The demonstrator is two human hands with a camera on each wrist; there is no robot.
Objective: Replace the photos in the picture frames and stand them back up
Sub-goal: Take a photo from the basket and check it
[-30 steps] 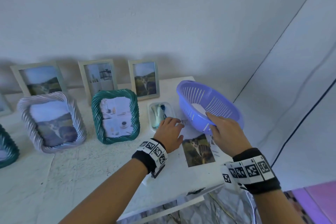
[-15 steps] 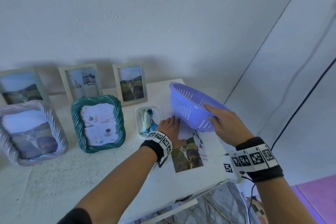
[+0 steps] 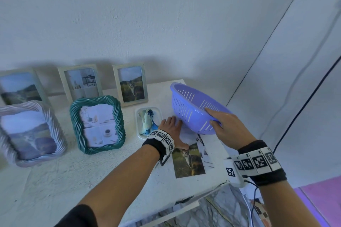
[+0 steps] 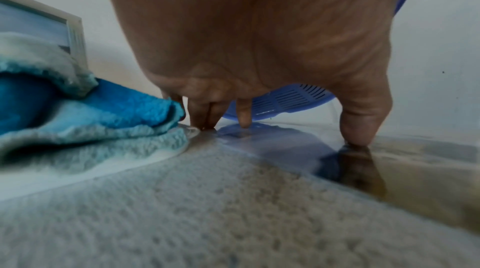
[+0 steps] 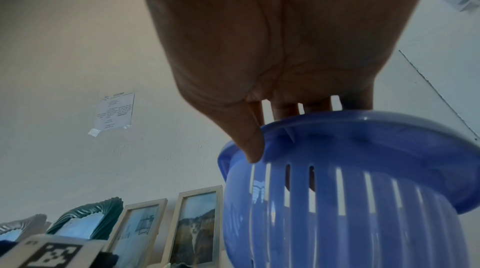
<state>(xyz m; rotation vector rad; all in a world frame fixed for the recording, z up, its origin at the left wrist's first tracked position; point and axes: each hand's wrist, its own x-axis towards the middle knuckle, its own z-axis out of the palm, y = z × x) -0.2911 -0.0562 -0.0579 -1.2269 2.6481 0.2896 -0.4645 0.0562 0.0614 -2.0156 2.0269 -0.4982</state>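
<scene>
1. The right hand [image 3: 227,127] grips the rim of a purple slotted colander [image 3: 191,108]. In the right wrist view the thumb lies on the outside of the rim and the fingers [image 5: 285,108] curl over it to the inside.
2. The colander is tilted, with its near side raised above the worktop [image 3: 55,180]; whether its far side touches the worktop cannot be told.
3. The left hand [image 3: 170,127] is planted on a stack of loose photos [image 3: 188,160] lying flat near the right front corner of the worktop.
4. In the left wrist view the left fingers [image 4: 244,116] are spread and nearly straight; their tips and the thumb tip press down on the glossy paper and grasp nothing.
5. The top photo shows a cat on grass; edges of other prints fan out beside it.
6. Just left of the left hand a white tray [image 3: 138,125] holds a crumpled blue and white cloth [image 3: 147,121].
7. Two twisted-rim frames stand upright at the front: a green one [image 3: 97,125] and a pale lilac one [image 3: 31,132].
8. Three plain pale frames stand behind them by the wall: one [image 3: 129,84] with a cat photo, one [image 3: 81,83] with an interior scene, and one [image 3: 20,88] with a landscape.
</scene>
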